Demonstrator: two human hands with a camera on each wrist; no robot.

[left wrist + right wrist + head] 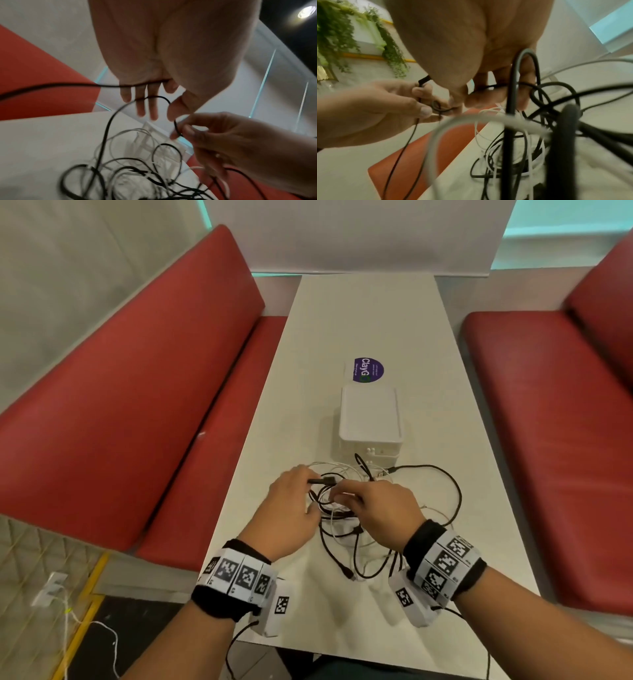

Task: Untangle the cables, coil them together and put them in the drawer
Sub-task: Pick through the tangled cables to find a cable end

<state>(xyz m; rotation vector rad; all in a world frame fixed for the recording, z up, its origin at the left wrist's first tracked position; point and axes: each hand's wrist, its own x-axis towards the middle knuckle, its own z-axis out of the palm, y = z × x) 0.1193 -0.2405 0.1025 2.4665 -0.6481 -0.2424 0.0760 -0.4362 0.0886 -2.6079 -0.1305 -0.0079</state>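
Black and white cables (373, 508) lay tangled on the pale table (342, 337), just in front of a white drawer unit (370, 422). The left hand (291, 508) pinched a black plug (320, 481) between thumb and fingers (421, 90) above the tangle. The right hand (383, 508) was curled over the knot, its thumb and forefinger (187, 129) pinching a black cable loop (175, 125). A purple sticker (368, 369) lay beyond the drawer unit. Red benches (120, 405) flanked the table.

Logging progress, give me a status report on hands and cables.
Left hand pinches black plug. Right hand grips cables, still tangled. Drawer box shut.
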